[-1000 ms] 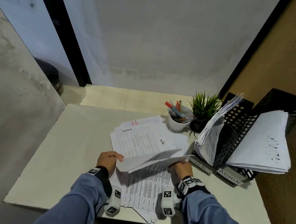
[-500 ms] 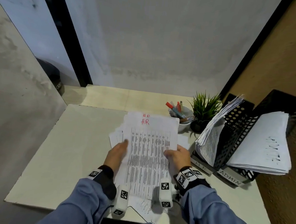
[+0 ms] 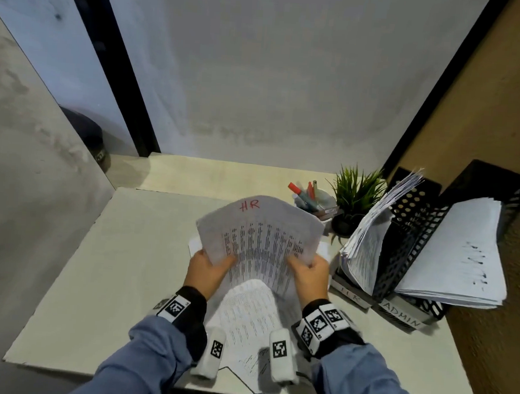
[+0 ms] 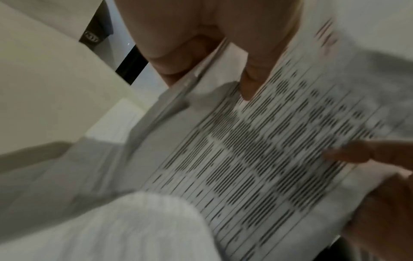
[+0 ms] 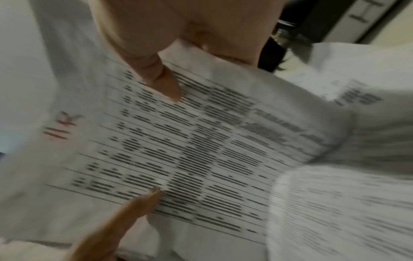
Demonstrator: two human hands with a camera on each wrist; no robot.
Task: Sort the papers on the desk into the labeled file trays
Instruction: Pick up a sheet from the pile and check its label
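Between both thumbs, the left hand and right hand pinch the HR sheet by its side edges (bowed). Only the head view shows the HR tray rightward; wrist views show blurred print.

Two file trays stand at the surface's right; plant and pen cup behind the loose papers.

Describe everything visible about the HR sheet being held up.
The HR sheet is a white paper printed with a dense table of black rows and ruled lines, with "HR" handwritten in red near its top edge. It is lifted off the desk and bowed into an arch, top edge away from the person. The left hand grips its left edge and the right hand its right edge, thumbs on the printed face. More papers lie beneath it.
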